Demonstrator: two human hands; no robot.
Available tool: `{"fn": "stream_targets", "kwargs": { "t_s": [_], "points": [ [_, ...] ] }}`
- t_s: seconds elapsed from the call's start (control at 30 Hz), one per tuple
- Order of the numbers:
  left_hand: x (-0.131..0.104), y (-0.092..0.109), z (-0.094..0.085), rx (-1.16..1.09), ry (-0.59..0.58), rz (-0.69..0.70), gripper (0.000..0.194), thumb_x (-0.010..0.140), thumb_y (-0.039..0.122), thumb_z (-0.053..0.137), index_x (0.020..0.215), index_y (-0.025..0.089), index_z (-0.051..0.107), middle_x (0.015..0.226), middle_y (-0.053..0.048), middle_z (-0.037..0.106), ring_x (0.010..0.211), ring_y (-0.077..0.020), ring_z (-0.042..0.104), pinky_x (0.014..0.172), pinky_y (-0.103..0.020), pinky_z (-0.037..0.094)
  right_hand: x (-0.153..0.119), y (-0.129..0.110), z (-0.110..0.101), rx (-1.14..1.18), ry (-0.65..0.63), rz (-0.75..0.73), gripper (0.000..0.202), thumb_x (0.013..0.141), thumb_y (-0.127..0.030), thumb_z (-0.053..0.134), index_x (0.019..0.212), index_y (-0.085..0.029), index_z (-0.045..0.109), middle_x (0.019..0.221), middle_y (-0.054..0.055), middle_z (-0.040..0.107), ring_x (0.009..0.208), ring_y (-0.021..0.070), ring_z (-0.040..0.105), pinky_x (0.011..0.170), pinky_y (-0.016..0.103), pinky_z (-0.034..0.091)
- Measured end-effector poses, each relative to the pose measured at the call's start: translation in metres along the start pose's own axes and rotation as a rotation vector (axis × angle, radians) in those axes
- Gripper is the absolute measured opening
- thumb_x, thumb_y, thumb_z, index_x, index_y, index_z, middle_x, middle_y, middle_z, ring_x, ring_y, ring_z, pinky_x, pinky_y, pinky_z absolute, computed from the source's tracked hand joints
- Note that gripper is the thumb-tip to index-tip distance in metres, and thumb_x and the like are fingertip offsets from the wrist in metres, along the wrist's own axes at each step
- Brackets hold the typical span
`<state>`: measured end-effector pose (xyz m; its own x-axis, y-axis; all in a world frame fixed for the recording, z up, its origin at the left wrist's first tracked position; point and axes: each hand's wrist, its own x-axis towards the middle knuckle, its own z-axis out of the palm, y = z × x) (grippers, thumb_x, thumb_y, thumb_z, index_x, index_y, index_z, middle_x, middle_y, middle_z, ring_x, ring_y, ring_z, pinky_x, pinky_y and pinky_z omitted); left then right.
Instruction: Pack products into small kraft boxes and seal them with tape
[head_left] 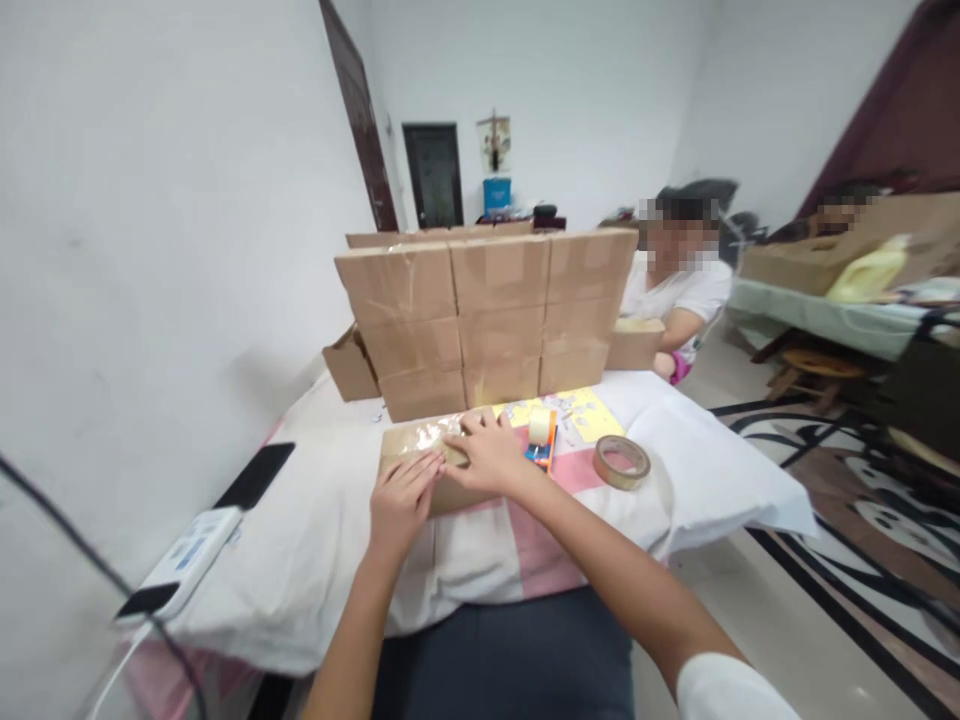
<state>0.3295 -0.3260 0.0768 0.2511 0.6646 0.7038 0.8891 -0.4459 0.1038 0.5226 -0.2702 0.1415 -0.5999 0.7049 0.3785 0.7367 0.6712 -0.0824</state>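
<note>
A small cardboard box (397, 442) lies on the cloth-covered table in front of me, with shiny clear tape across its top. My left hand (405, 492) rests on its near left side, fingers stretched out over the top. My right hand (487, 455) lies across the right part of the box, fingers spread and touching the taped surface. The fingertips of both hands meet near the middle. Just right of the box is an orange and blue tape dispenser (541, 435) carrying a pale roll. Farther right lies a roll of brown packing tape (621, 464).
Stacked taped boxes (499, 320) form a wall behind the work area. An open carton (351, 365) stands left of them. A white power strip (187, 555) and a black phone-like slab (256, 475) lie at left. Another person (679, 290) sits beyond the table's right corner.
</note>
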Motion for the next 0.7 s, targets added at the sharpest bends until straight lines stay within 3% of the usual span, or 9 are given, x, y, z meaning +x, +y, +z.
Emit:
{"fn": "stream_targets", "kwargs": {
  "t_s": [0.1,0.23,0.43,0.57,0.7],
  "points": [
    [-0.002,-0.005,0.005,0.016,0.054,0.084,0.032,0.099,0.02,0.048,0.121,0.026,0.07,0.122,-0.004,0.073,0.114,-0.0228,0.069,0.097,-0.041,0.049,0.007,0.011,-0.003,0.026,-0.033,-0.061,0.059,0.087,-0.073,0.049,0.126,-0.032,0.068,0.132,0.01,0.059,0.121,0.0346,0.047,0.1,0.056,0.037],
    [-0.002,-0.011,0.01,0.064,0.127,0.152,0.029,0.098,0.021,0.053,0.12,0.026,0.07,0.12,-0.003,0.074,0.111,-0.0236,0.07,0.097,-0.042,0.05,0.013,0.025,-0.001,0.059,-0.096,-0.234,0.065,0.09,-0.071,0.047,0.14,-0.031,0.057,0.154,0.007,0.046,0.141,0.0382,0.033,0.111,0.066,0.023],
    [0.0,-0.015,0.014,0.093,0.186,0.207,0.027,0.096,0.021,0.056,0.119,0.027,0.07,0.118,-0.002,0.075,0.107,-0.024,0.072,0.094,-0.042,0.053,0.015,0.032,0.002,0.123,-0.2,-0.153,0.077,0.086,-0.081,0.039,0.145,-0.034,0.051,0.162,0.008,0.035,0.146,0.0472,0.026,0.112,0.073,0.016],
    [0.002,-0.015,0.013,0.07,0.197,0.216,0.029,0.095,0.019,0.056,0.118,0.029,0.071,0.117,-0.002,0.076,0.106,-0.0237,0.072,0.091,-0.04,0.056,0.021,0.03,0.005,0.073,-0.168,-0.215,0.078,0.085,-0.08,0.044,0.146,-0.031,0.052,0.159,0.012,0.04,0.145,0.0444,0.033,0.114,0.069,0.018],
    [0.005,-0.018,0.01,0.058,0.187,0.248,0.03,0.095,0.019,0.056,0.119,0.029,0.071,0.116,-0.002,0.076,0.105,-0.0232,0.073,0.089,-0.038,0.058,0.027,0.03,0.004,0.107,-0.24,-0.214,0.074,0.083,-0.076,0.05,0.144,-0.033,0.053,0.16,0.01,0.038,0.145,0.0438,0.034,0.114,0.069,0.021]
  ]
}}
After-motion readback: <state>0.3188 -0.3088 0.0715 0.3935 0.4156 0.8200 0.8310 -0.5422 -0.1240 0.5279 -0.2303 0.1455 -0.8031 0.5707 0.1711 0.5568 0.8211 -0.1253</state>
